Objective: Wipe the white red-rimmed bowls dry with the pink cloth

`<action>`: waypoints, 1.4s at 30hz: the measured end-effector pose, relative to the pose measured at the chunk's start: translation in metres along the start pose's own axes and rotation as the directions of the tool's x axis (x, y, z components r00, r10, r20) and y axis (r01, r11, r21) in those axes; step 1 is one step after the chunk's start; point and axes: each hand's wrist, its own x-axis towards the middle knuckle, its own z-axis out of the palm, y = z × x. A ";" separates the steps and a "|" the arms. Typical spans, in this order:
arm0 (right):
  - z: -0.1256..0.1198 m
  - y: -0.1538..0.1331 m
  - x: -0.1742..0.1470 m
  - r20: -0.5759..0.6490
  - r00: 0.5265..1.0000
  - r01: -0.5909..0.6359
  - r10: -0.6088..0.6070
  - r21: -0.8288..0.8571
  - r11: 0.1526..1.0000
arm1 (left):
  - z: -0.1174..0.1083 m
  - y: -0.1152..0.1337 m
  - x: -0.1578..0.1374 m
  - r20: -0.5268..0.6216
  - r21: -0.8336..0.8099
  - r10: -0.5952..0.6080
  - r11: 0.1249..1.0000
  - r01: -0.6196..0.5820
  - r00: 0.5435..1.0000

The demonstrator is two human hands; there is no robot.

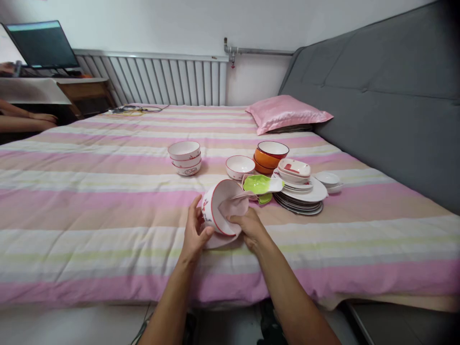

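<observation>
My left hand (pixel 194 235) grips the bowl (pixel 219 208), fragile and slippery I think; right hand (pixel 249 227) at 3 o'clock presses the soft cloth (pixel 233 203) inside.

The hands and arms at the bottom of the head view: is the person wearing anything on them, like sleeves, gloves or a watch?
Nothing shows on them. The left hand and right hand are bare, without gloves or rings that I can see. Both forearms are uncovered to the picture's lower edge: no sleeves, watch or bracelet.
</observation>
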 end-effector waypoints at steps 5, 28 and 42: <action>0.007 0.004 0.000 -0.028 0.999 -0.037 0.041 0.143 0.989 | 0.014 0.000 -0.002 -0.009 0.064 -0.020 0.998 0.020 1.000; 0.009 0.005 -0.005 -0.052 0.992 0.110 -0.112 -0.038 0.993 | 0.024 0.014 -0.007 -0.182 0.201 -0.062 0.975 0.099 0.981; -0.002 -0.003 -0.001 -0.002 0.985 0.169 -0.172 -0.176 0.970 | 0.009 0.003 -0.005 -0.078 0.223 -0.009 0.975 0.026 0.997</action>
